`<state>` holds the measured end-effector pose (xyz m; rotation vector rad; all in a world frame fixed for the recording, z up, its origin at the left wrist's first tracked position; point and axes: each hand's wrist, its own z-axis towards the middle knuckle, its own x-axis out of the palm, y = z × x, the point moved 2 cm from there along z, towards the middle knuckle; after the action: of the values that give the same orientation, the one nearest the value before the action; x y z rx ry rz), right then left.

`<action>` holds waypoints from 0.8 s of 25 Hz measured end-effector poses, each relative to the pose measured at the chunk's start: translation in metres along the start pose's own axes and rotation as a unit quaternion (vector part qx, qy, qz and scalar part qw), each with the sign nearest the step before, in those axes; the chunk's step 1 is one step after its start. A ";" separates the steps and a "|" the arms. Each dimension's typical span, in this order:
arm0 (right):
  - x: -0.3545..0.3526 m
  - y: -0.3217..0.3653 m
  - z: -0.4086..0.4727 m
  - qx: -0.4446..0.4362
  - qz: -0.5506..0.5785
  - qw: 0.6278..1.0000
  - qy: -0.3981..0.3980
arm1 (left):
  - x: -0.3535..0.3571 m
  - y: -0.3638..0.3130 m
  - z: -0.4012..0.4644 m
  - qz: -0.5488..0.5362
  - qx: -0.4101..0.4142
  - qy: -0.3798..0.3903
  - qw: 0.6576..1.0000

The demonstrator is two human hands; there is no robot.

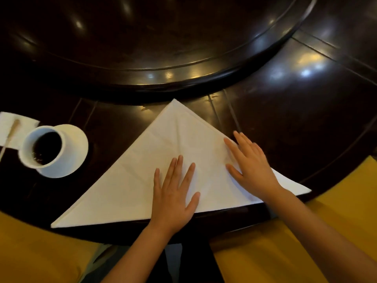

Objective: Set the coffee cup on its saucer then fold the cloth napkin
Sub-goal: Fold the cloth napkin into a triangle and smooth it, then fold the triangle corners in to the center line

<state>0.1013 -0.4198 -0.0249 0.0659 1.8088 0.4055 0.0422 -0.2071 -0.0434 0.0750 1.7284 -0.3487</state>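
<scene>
A white cloth napkin (130,180) lies flat on the dark table, folded into a triangle with its tip pointing away from me. My left hand (175,190) rests palm down on its lower middle, fingers spread. My right hand (248,166) presses flat on the right slope of the triangle, fingers apart. At the left a white coffee cup (43,147) with dark coffee stands on its white saucer (75,152).
A raised dark turntable (163,78) fills the table's centre beyond the napkin. A paper napkin (12,127) with a wooden stirrer (10,133) lies at the far left. Yellow seat cushions (285,252) flank me below the table's near edge (224,227).
</scene>
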 end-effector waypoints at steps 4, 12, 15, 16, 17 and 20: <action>-0.007 -0.033 -0.062 0.137 -0.014 0.990 -0.014 | 0.012 -0.027 0.018 0.014 0.070 0.027 0.997; -0.023 -0.073 -0.108 0.265 -0.083 0.960 -0.043 | 0.016 -0.035 0.023 0.038 0.079 0.060 0.994; -0.035 -0.084 -0.109 0.304 0.003 0.952 -0.021 | 0.016 -0.035 0.023 0.040 0.078 0.062 0.994; -0.038 -0.087 -0.108 0.318 0.041 0.947 -0.010 | 0.016 -0.034 0.023 0.038 0.077 0.061 0.994; -0.039 -0.090 -0.107 0.331 0.081 0.940 0.002 | 0.016 -0.034 0.023 0.035 0.077 0.060 0.995; -0.045 -0.094 -0.107 0.334 0.211 0.919 -0.014 | 0.015 -0.035 0.024 0.025 0.078 0.058 0.995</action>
<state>0.0276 -0.5446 0.0113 0.9455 1.8271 0.0632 0.0534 -0.2487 -0.0545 0.2553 1.8078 -0.4500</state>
